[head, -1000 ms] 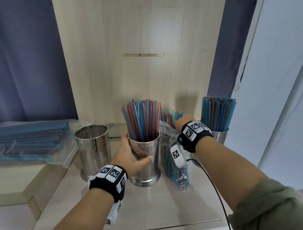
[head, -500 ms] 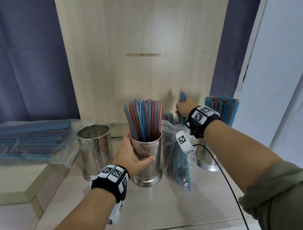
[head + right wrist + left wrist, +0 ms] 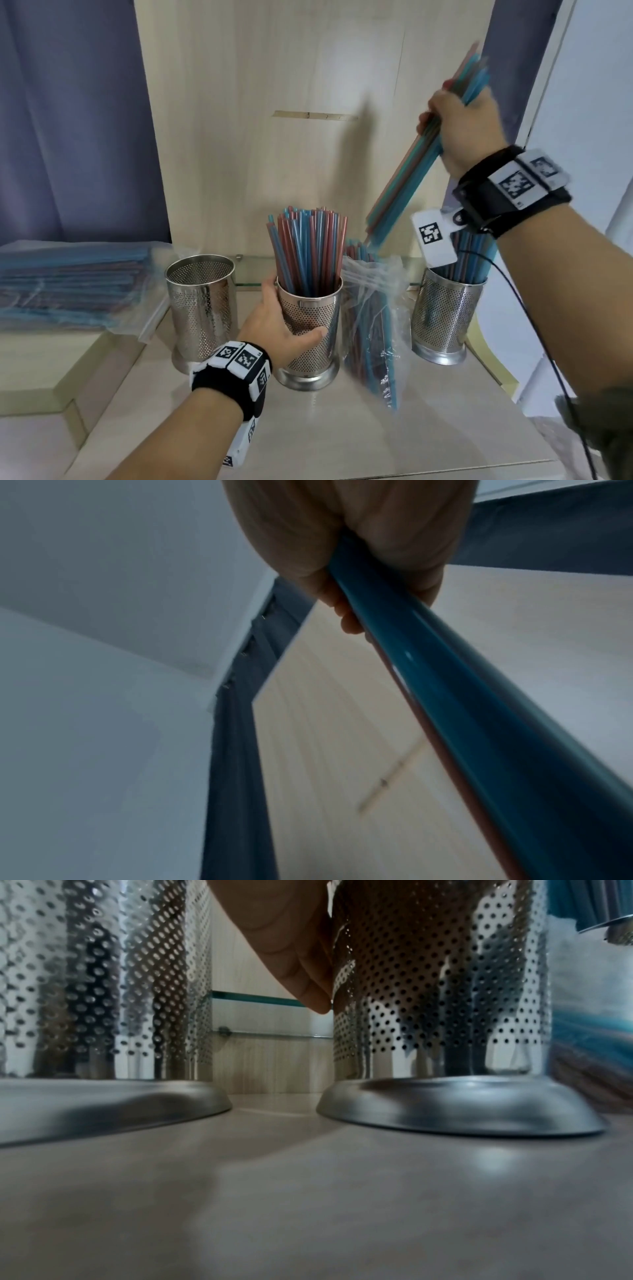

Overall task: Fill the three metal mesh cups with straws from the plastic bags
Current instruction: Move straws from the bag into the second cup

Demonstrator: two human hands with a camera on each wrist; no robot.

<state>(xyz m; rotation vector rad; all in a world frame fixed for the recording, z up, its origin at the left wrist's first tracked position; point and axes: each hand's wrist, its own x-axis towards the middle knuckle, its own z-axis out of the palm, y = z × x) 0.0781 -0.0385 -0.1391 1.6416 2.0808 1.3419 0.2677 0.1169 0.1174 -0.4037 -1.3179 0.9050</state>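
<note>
Pale wooden shelf (image 3: 428, 428), three mesh cups (image 3: 202, 308), straw bag (image 3: 373, 329)

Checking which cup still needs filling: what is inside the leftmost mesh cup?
Nothing shows inside the leftmost mesh cup: only bare perforated wall below its rim, no straw tips above it. Its bottom is hidden by the wall.

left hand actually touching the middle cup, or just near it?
Touching. In the head view the left hand wraps the middle cup, thumb across its front; the left wrist view shows fingers against its mesh.
</note>
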